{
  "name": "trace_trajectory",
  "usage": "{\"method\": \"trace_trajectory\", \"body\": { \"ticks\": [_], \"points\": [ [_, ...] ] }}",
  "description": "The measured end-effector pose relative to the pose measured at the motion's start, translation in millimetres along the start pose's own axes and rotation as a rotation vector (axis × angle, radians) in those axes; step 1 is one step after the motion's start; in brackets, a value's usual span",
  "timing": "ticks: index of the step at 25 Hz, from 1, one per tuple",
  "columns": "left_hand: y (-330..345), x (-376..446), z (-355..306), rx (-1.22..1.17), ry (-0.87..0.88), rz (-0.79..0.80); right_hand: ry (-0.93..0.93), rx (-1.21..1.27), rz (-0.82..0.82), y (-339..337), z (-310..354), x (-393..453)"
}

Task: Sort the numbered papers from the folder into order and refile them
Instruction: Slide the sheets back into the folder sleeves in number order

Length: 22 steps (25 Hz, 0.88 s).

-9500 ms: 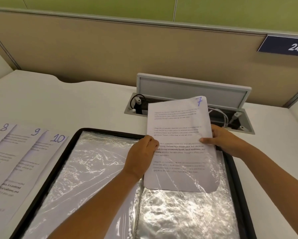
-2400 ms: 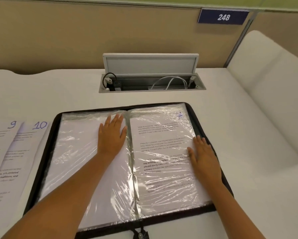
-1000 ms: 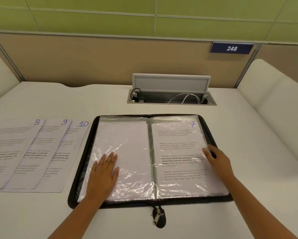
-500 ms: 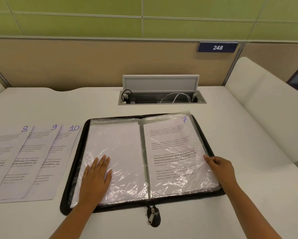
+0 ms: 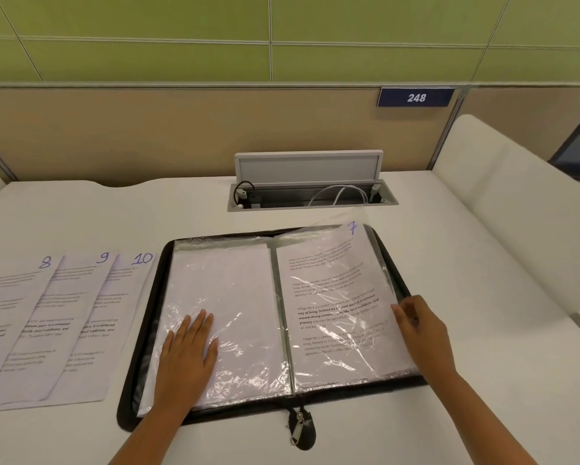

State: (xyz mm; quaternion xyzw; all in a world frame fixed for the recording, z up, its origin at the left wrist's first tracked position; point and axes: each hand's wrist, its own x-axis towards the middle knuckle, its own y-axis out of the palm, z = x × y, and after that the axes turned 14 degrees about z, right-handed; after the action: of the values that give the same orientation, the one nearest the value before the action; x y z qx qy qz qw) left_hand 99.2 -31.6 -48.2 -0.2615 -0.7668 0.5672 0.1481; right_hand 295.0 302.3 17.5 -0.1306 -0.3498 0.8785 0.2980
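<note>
Folder (image 5: 147, 333) lies open on the desk (image 5: 483, 380), its spine running away from the person. Its right plastic sleeve holds paper 7 (image 5: 338, 297), glossy and wrinkled, with the outer edge lifted. Right hand (image 5: 422, 327) pinches that edge; left hand (image 5: 188, 357) presses flat, fingers straight, on the left sleeve (image 5: 228, 297). Papers 8, 9, 10 (image 5: 47, 323) lie overlapped beside the folder, on its left

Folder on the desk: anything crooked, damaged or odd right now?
Nothing damaged. The sleeve with page 7 sits raised off the folder, its top corner lifted, as the right hand pinches its outer edge. The left hand presses flat on the left page. Pages 8–10 lie fanned beside it.
</note>
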Motion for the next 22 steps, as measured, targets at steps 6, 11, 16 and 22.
{"method": "trace_trajectory", "body": {
  "ticks": [6,11,16,22],
  "points": [
    [2.1,-0.4,1.3,0.01,0.004,0.009,-0.158,-0.153,0.113,32.4,50.6,-15.5],
    [3.7,-1.3,-0.3,0.047,0.006,-0.025,-0.225,-0.006,0.175,87.2,102.0,-35.3],
    [-7.3,-2.3,-5.3,-0.256,-0.272,-0.389,-0.456,0.069,0.343,135.9,154.2,-44.9],
    [-10.8,-2.8,11.9,-1.013,-0.243,-0.418,-0.564,0.186,0.434,146.2,166.5,-41.6]
  ]
}}
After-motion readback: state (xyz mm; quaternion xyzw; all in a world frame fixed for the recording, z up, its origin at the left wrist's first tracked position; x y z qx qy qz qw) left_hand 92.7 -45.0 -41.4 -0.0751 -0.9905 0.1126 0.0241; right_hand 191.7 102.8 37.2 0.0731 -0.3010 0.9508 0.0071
